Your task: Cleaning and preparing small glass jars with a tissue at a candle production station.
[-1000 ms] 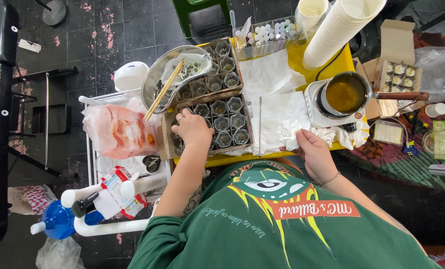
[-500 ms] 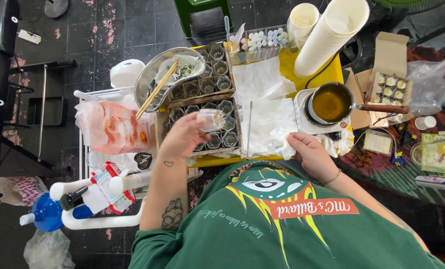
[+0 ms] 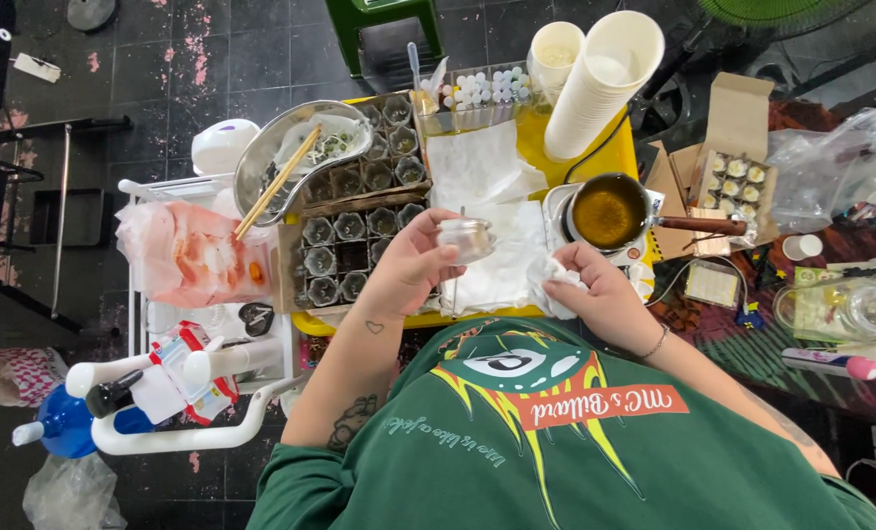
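Observation:
My left hand (image 3: pixel 411 263) holds a small clear glass jar (image 3: pixel 465 236) over the white paper sheet (image 3: pixel 502 270) on the yellow table (image 3: pixel 536 137). To its left lies the cardboard tray (image 3: pixel 306 294) of several empty jars, in rows. My right hand (image 3: pixel 590 287) is closed around a crumpled white tissue (image 3: pixel 554 280), just right of the jar. A small pot of amber liquid (image 3: pixel 607 211) with a dark handle sits beyond my right hand.
A metal bowl with chopsticks (image 3: pixel 296 157) rests at the tray's far left. A tall stack of white cups (image 3: pixel 605 83) leans at the back. An open carton of small filled jars (image 3: pixel 737 182) stands to the right. A white rack with a pink bag (image 3: pixel 188 255) is on the left.
My left hand lifted a jar out of the cardboard tray and brought it right, over the white paper. My right hand stayed near the tissue and closed on it.

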